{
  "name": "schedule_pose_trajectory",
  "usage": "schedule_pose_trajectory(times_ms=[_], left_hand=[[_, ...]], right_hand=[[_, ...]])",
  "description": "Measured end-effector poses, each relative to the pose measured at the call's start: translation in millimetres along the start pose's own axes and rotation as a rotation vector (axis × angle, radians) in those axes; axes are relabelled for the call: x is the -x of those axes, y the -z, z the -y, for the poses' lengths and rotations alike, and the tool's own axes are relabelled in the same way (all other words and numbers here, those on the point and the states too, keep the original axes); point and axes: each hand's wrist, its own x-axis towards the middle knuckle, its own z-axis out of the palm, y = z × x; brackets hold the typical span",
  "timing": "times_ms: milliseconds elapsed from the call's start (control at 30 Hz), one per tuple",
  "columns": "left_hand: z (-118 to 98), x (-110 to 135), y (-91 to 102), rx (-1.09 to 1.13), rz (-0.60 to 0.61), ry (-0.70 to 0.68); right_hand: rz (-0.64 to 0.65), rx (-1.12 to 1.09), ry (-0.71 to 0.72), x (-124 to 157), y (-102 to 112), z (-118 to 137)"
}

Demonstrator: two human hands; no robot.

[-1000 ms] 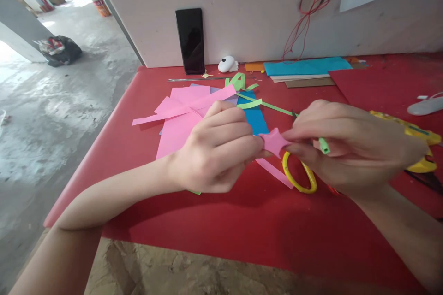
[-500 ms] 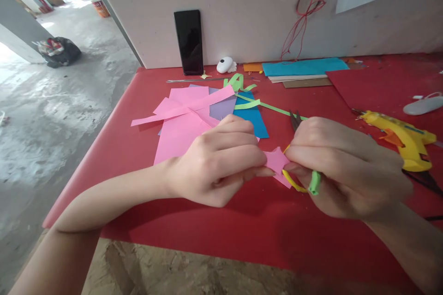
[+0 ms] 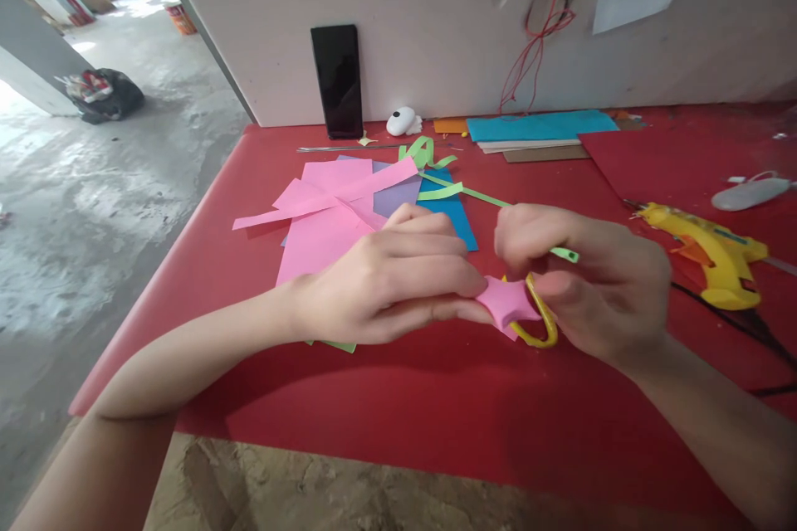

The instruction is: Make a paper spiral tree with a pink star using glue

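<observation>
Red tabletop [image 3: 398, 398] under everything, pink paper [image 3: 324, 242] lying just past your left hand [image 3: 398, 278]. Your right hand [image 3: 607, 282] hovers off to the right, fingers curled, thumb apart from the index finger. Yellow handle loop [image 3: 550, 330] shows just behind the pink star [image 3: 507, 301], which your left fingers have pinched, so left's the nearer one. It pokes out rightward from those fingertips, no obvious long axis. Smallest bit: green tube [image 3: 564, 254] tucked in your right fingers.

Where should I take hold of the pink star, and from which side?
Pinch the pink star by its free right-hand points, probably coming from the right: the left hand holds its opposite side, while those points stick out uncovered in front of the yellow handle loop.
</observation>
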Motion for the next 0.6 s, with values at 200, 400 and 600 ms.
schedule_pose_trajectory(times_ms=[200, 400, 600], left_hand=[[-2.8, 2.1, -8.9, -0.011, -0.053, 0.044], [-11.1, -0.2, -8.2, 0.005, -0.079, 0.208], [-13.1, -2.2, -9.9, 0.062, -0.052, 0.331]], right_hand=[[-0.068, -0.069, 0.035, 1.7, -8.9, 0.2], [-0.139, 0.251, 0.090, 2.2, -9.6, 3.7], [-0.084, 0.413, 0.142, 2.3, -6.7, 3.8]])
